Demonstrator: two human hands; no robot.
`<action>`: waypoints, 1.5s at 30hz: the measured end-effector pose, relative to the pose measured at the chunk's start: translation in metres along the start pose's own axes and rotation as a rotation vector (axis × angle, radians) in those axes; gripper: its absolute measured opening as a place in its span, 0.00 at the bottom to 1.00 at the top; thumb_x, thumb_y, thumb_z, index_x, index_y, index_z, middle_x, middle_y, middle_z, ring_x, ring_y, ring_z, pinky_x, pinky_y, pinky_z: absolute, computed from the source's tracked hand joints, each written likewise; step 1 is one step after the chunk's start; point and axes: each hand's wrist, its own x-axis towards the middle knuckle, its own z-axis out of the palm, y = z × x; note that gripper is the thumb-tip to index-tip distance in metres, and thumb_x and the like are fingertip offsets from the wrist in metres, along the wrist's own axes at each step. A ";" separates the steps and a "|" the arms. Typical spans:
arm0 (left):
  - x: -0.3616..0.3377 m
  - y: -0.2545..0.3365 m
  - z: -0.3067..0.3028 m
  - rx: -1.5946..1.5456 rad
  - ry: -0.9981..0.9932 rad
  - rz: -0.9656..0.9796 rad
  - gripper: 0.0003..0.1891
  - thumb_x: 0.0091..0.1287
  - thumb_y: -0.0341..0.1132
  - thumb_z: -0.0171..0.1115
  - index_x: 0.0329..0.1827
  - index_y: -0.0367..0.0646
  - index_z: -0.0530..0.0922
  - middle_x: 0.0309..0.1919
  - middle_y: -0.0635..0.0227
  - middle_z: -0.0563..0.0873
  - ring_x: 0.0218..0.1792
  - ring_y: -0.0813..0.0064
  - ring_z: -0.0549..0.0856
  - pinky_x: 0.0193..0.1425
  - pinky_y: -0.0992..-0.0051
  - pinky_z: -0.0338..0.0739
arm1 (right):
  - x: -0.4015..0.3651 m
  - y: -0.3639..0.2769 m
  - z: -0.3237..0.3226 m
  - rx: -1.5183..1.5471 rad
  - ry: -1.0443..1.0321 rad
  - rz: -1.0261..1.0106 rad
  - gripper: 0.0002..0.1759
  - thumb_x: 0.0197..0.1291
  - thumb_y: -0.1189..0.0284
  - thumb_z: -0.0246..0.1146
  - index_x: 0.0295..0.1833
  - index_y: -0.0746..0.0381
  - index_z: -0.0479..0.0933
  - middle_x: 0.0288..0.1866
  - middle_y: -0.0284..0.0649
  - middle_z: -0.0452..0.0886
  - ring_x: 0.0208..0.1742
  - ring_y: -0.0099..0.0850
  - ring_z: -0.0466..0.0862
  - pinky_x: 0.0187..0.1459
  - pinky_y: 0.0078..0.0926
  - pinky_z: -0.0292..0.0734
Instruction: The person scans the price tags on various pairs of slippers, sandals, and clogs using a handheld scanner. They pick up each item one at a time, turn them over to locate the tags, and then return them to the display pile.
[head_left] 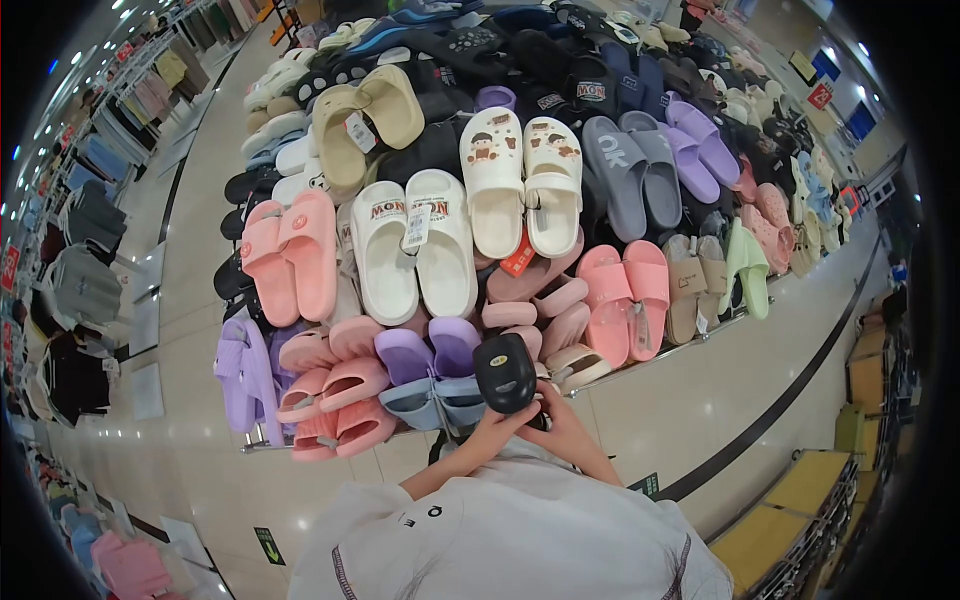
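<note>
Close to my body I hold a black slipper (506,368) upright in front of the display, with a small yellow oval label near its upper end. My left hand (503,424) is closed around the lower end of it. Beside that, my right hand (560,428) is closed too, with its fingers at the lower right of the same slipper; a further dark part shows between the hands. Just left of the slipper are purple slippers (404,356) and light blue slippers (408,402). To its right lies a beige slipper (577,368).
A large stand piled with slippers spreads ahead, with white clogs (492,180), white slippers (385,250), pink slides (312,255) and grey slides (618,180). Clothes racks (85,285) line the left. Yellowish shelving (765,540) stands at the lower right, beyond a tiled floor (770,370).
</note>
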 end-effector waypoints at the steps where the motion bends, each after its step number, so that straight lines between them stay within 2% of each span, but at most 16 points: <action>1: 0.000 0.002 -0.001 0.001 -0.007 -0.004 0.15 0.63 0.35 0.60 0.51 0.42 0.72 0.41 0.73 0.76 0.45 0.83 0.73 0.51 0.81 0.67 | 0.002 0.003 0.007 0.042 0.042 -0.034 0.33 0.47 0.75 0.67 0.59 0.64 0.61 0.49 0.41 0.72 0.50 0.29 0.74 0.50 0.27 0.70; 3: 0.001 0.005 -0.004 0.109 -0.053 -0.019 0.17 0.62 0.35 0.61 0.52 0.40 0.71 0.46 0.71 0.74 0.48 0.82 0.71 0.52 0.79 0.67 | 0.005 0.008 0.017 0.074 0.123 -0.095 0.29 0.48 0.76 0.65 0.56 0.65 0.62 0.45 0.41 0.75 0.46 0.28 0.76 0.44 0.23 0.72; 11: 0.011 0.001 -0.012 0.272 -0.236 -0.046 0.25 0.60 0.36 0.62 0.59 0.39 0.66 0.54 0.66 0.69 0.56 0.76 0.66 0.60 0.76 0.60 | -0.003 0.020 0.022 0.014 0.342 -0.191 0.28 0.45 0.75 0.66 0.54 0.64 0.64 0.42 0.41 0.76 0.41 0.27 0.76 0.42 0.24 0.72; 13: 0.018 0.003 -0.008 0.441 -0.322 0.269 0.27 0.60 0.35 0.60 0.61 0.37 0.63 0.57 0.62 0.67 0.61 0.70 0.63 0.64 0.74 0.56 | -0.004 0.025 0.015 -0.027 0.396 -0.226 0.28 0.45 0.75 0.66 0.53 0.64 0.65 0.41 0.41 0.76 0.41 0.27 0.76 0.42 0.24 0.72; 16: 0.042 0.027 0.000 0.550 -0.328 0.331 0.27 0.60 0.34 0.55 0.62 0.35 0.61 0.59 0.59 0.65 0.63 0.67 0.61 0.65 0.72 0.55 | -0.003 0.029 -0.009 0.094 0.489 -0.175 0.23 0.44 0.76 0.64 0.50 0.65 0.68 0.37 0.39 0.77 0.38 0.24 0.76 0.39 0.22 0.71; 18: 0.065 0.038 -0.001 0.519 -0.215 0.271 0.19 0.59 0.30 0.51 0.55 0.36 0.70 0.49 0.60 0.75 0.55 0.67 0.72 0.60 0.73 0.64 | -0.004 0.025 -0.033 0.230 0.523 -0.065 0.16 0.44 0.78 0.63 0.43 0.66 0.73 0.32 0.36 0.78 0.34 0.21 0.75 0.36 0.19 0.70; 20: 0.104 0.036 -0.010 0.616 0.051 0.582 0.14 0.60 0.31 0.54 0.47 0.36 0.74 0.43 0.61 0.78 0.46 0.67 0.77 0.53 0.73 0.69 | -0.003 0.027 -0.062 0.238 0.566 -0.121 0.11 0.44 0.78 0.64 0.37 0.66 0.75 0.28 0.33 0.78 0.30 0.18 0.74 0.33 0.18 0.70; 22: 0.149 0.040 -0.026 0.778 0.377 0.557 0.15 0.59 0.34 0.59 0.46 0.34 0.74 0.43 0.58 0.77 0.43 0.66 0.77 0.48 0.73 0.71 | -0.005 0.036 -0.095 0.150 0.608 -0.184 0.10 0.45 0.78 0.64 0.36 0.66 0.76 0.27 0.33 0.78 0.28 0.17 0.73 0.31 0.17 0.69; 26: 0.211 0.093 -0.011 1.024 0.660 0.794 0.22 0.56 0.39 0.64 0.48 0.32 0.73 0.40 0.55 0.78 0.42 0.59 0.77 0.48 0.68 0.70 | -0.013 0.045 -0.155 0.115 0.633 -0.080 0.10 0.46 0.77 0.65 0.36 0.66 0.75 0.25 0.31 0.76 0.24 0.16 0.71 0.26 0.16 0.66; 29: 0.255 0.116 0.005 1.000 0.762 0.932 0.24 0.55 0.38 0.63 0.51 0.32 0.72 0.44 0.53 0.78 0.45 0.56 0.76 0.51 0.66 0.69 | -0.013 0.051 -0.192 0.159 0.631 -0.080 0.09 0.46 0.77 0.64 0.36 0.66 0.75 0.25 0.31 0.76 0.24 0.17 0.71 0.26 0.17 0.67; 32: 0.276 0.127 0.016 0.723 0.674 0.810 0.23 0.55 0.33 0.61 0.54 0.31 0.70 0.50 0.50 0.76 0.50 0.56 0.75 0.54 0.68 0.67 | -0.009 0.054 -0.227 0.152 0.562 -0.060 0.10 0.46 0.78 0.64 0.37 0.66 0.75 0.27 0.31 0.76 0.25 0.18 0.72 0.28 0.17 0.68; 34: 0.285 0.130 0.017 0.711 0.758 0.832 0.22 0.56 0.31 0.59 0.54 0.31 0.70 0.52 0.50 0.75 0.52 0.57 0.75 0.55 0.69 0.67 | -0.007 0.055 -0.244 0.138 0.506 -0.066 0.11 0.47 0.78 0.64 0.38 0.65 0.74 0.28 0.31 0.75 0.26 0.18 0.72 0.29 0.17 0.68; 39: 0.285 0.117 0.001 0.430 0.783 1.013 0.24 0.59 0.28 0.54 0.60 0.32 0.65 0.52 0.56 0.75 0.54 0.68 0.73 0.59 0.73 0.66 | 0.001 0.066 -0.272 0.160 0.368 -0.052 0.19 0.45 0.77 0.66 0.46 0.68 0.73 0.40 0.38 0.79 0.40 0.24 0.78 0.42 0.23 0.72; 40: 0.278 0.112 -0.003 0.441 0.795 1.013 0.24 0.59 0.28 0.54 0.60 0.32 0.65 0.52 0.56 0.75 0.54 0.68 0.73 0.59 0.73 0.66 | 0.004 0.065 -0.272 0.168 0.355 -0.051 0.19 0.45 0.77 0.66 0.46 0.68 0.73 0.40 0.38 0.79 0.40 0.24 0.78 0.42 0.23 0.72; 42: 0.254 0.098 -0.002 0.304 0.640 0.711 0.22 0.62 0.31 0.53 0.58 0.32 0.65 0.49 0.61 0.76 0.45 0.73 0.79 0.46 0.75 0.76 | 0.012 0.057 -0.270 0.332 0.304 -0.166 0.15 0.49 0.82 0.60 0.45 0.66 0.71 0.31 0.34 0.74 0.27 0.21 0.74 0.29 0.20 0.69; 45: 0.242 0.097 -0.010 0.317 0.670 0.706 0.21 0.62 0.32 0.54 0.58 0.32 0.66 0.48 0.61 0.77 0.45 0.73 0.79 0.46 0.75 0.76 | 0.018 0.042 -0.270 0.314 0.171 -0.159 0.16 0.50 0.83 0.58 0.48 0.67 0.70 0.30 0.35 0.74 0.26 0.22 0.73 0.28 0.20 0.69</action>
